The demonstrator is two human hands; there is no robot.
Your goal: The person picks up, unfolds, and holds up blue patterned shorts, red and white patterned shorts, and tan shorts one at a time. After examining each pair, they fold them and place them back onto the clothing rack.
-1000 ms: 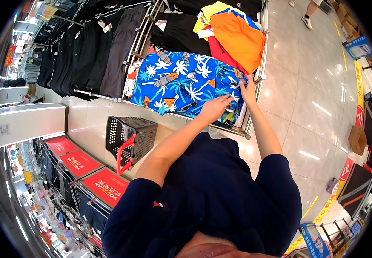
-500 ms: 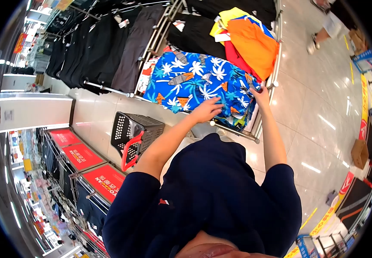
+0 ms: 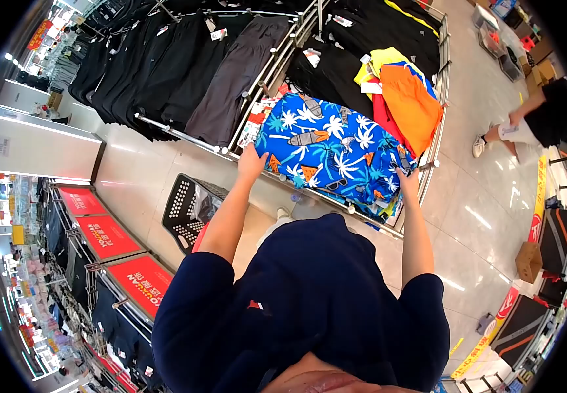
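Note:
Folded blue shorts [image 3: 326,147] printed with white palm trees and surfboards lie on top of a stack at the near end of a metal display rack. My left hand [image 3: 251,164] is at their left edge, its fingers closed around the corner of the fabric. At the right edge, my right hand [image 3: 408,181] pinches the bunched cloth; part of its grip is hidden by folds. Just beyond the shorts lie orange shorts [image 3: 411,101], with yellow [image 3: 388,59] and red garments partly under them. Black folded clothes [image 3: 329,72] are behind these.
A metal rail [image 3: 431,173] borders the display. Dark trousers [image 3: 165,69] hang on a rack at left. A black shopping basket [image 3: 188,209] stands on the floor beside my left arm. Red sign panels [image 3: 110,236] top another rack. At right, a person [image 3: 539,121] is in the aisle.
My left hand has moved from the front middle of the blue shorts to their left edge. My right hand stays at the right edge. The view has shifted, and the person at right shows more.

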